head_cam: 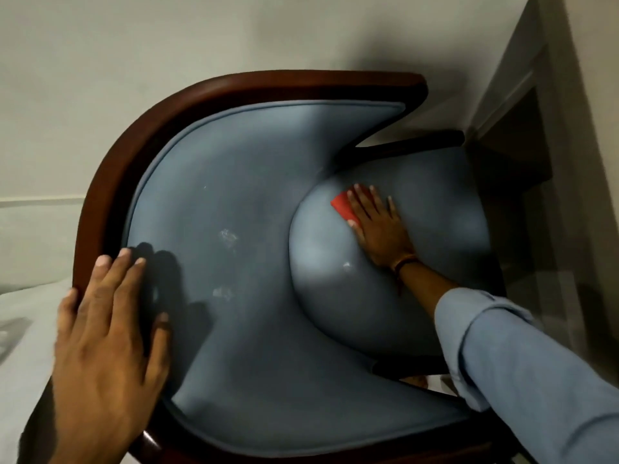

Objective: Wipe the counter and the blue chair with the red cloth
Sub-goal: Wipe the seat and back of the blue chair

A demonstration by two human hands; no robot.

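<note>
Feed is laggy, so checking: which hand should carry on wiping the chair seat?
Right. The right hand lies flat on the red cloth on the seat, while the left hand braces the chair's wooden frame.

Your right hand was bare, with a brown band at the wrist and a light blue sleeve rolled at the forearm. Your left hand was bare, no sleeve visible.
</note>
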